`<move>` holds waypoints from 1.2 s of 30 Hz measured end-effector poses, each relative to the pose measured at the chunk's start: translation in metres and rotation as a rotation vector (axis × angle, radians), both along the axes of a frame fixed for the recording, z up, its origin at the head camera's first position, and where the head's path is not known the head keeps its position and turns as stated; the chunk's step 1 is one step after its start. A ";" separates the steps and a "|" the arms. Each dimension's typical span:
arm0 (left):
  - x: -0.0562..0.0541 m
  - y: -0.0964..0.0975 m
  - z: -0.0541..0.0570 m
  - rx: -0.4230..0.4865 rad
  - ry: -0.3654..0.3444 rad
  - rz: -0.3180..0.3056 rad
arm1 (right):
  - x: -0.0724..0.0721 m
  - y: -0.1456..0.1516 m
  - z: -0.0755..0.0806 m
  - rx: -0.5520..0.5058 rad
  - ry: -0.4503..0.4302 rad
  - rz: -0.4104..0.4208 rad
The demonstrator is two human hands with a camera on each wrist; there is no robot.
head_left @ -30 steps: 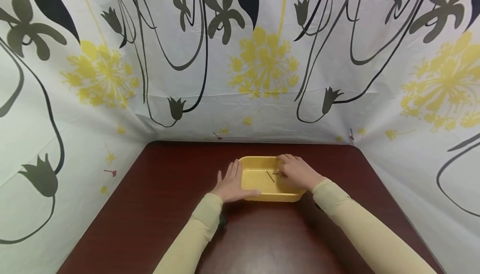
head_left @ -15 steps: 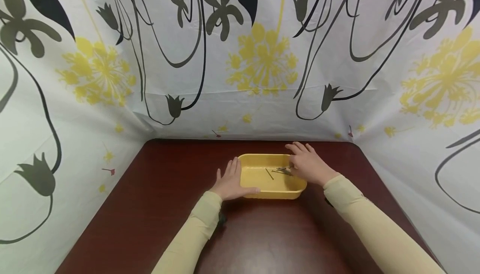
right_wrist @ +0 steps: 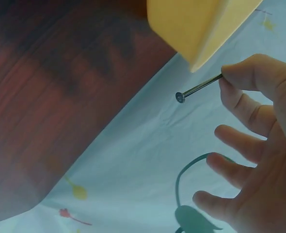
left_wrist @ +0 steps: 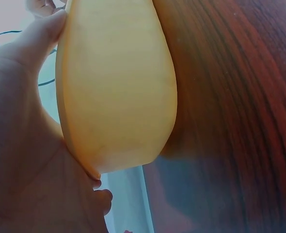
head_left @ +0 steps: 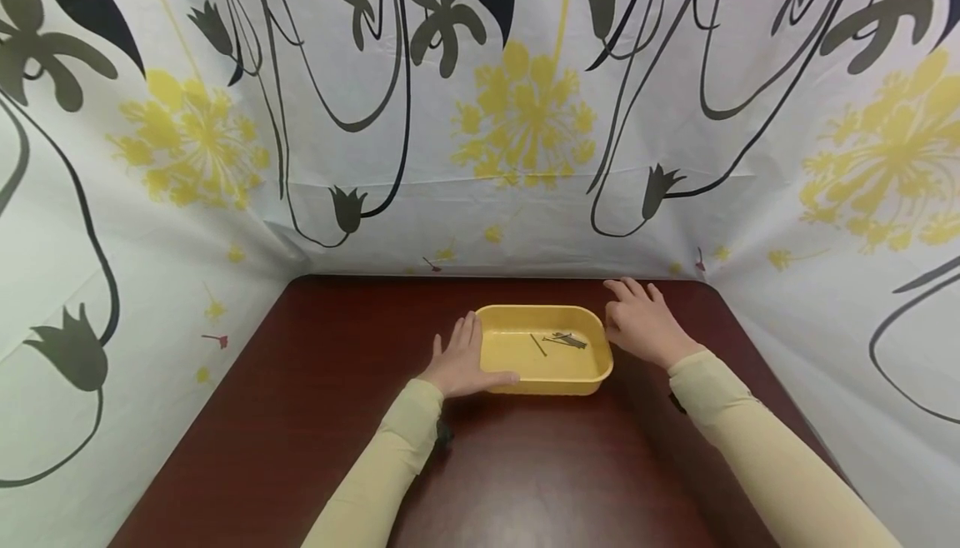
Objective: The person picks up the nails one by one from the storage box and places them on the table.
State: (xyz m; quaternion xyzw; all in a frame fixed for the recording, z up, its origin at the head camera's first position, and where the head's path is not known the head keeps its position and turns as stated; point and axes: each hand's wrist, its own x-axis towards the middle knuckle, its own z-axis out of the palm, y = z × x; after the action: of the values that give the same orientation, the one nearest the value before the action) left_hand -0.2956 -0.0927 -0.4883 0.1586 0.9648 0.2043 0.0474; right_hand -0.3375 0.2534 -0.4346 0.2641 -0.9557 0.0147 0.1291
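A yellow plastic tray (head_left: 525,386) stands on the table, with several thin metal nails (head_left: 567,340) inside. Most of these lie in a small bunch toward the right, and a single nail (head_left: 538,345) lies apart nearer the middle. My left hand (head_left: 459,365) rests against the tray's left end, fingers straight along the side and thumb along the front rim. Just beyond the right end, my right hand (head_left: 645,325) pinches a nail (right_wrist: 199,88) between thumb and index finger. Its flat head points away from the fingertips, and the other fingers are spread loosely.
The dark red-brown table (head_left: 337,348) has its far edge a short way behind the tray. A white cloth (head_left: 420,223) with printed flowers hangs behind it and along both sides.
My right hand has lifted out of the tray and moved right past its end, now pinching a nail. The bunch of nails is uncovered. My left hand stays at the tray.
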 end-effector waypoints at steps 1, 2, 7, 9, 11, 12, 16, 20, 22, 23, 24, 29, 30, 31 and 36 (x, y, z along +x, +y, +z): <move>0.000 0.000 0.000 -0.002 0.000 0.000 | 0.000 0.002 -0.001 -0.001 -0.001 -0.009; 0.000 0.000 0.000 -0.007 0.000 0.001 | 0.001 0.004 -0.002 -0.001 -0.005 -0.017; 0.000 -0.001 0.001 -0.007 -0.004 0.003 | 0.003 0.014 -0.008 0.003 -0.047 -0.066; 0.000 -0.001 0.000 -0.002 -0.006 0.003 | 0.004 0.018 -0.012 0.009 -0.063 -0.080; 0.000 -0.001 0.001 0.004 -0.009 0.002 | 0.005 0.021 -0.016 0.014 -0.074 -0.090; 0.000 -0.001 0.001 0.004 -0.011 0.001 | 0.005 0.023 -0.019 0.015 -0.079 -0.093; 0.000 0.000 0.001 0.012 -0.017 0.000 | 0.007 0.030 -0.028 0.012 -0.096 -0.105; 0.000 0.000 0.001 0.011 -0.015 0.000 | 0.008 0.034 -0.037 0.012 -0.104 -0.116; 0.000 0.000 0.002 0.010 -0.016 0.001 | 0.008 0.035 -0.041 0.009 -0.113 -0.118; 0.000 -0.001 0.002 0.009 -0.018 0.002 | 0.009 0.035 -0.044 0.008 -0.115 -0.119; 0.000 -0.001 0.002 0.008 -0.019 0.002 | 0.009 0.035 -0.046 0.006 -0.119 -0.121; 0.000 -0.001 0.000 0.016 -0.020 0.002 | 0.009 0.036 -0.057 0.004 -0.137 -0.128; 0.000 -0.001 0.000 0.018 -0.018 0.001 | 0.009 0.036 -0.058 0.006 -0.143 -0.128; -0.001 -0.001 0.000 0.019 -0.017 0.000 | 0.009 0.036 -0.060 0.010 -0.146 -0.128; 0.000 -0.002 0.000 0.029 -0.022 -0.003 | 0.009 0.036 -0.063 0.015 -0.161 -0.132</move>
State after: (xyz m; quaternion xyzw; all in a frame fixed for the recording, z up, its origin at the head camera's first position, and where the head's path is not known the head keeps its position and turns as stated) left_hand -0.2958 -0.0947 -0.4883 0.1582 0.9609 0.2201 0.0562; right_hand -0.3280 0.2897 -0.4978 0.1994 -0.9784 0.0200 0.0503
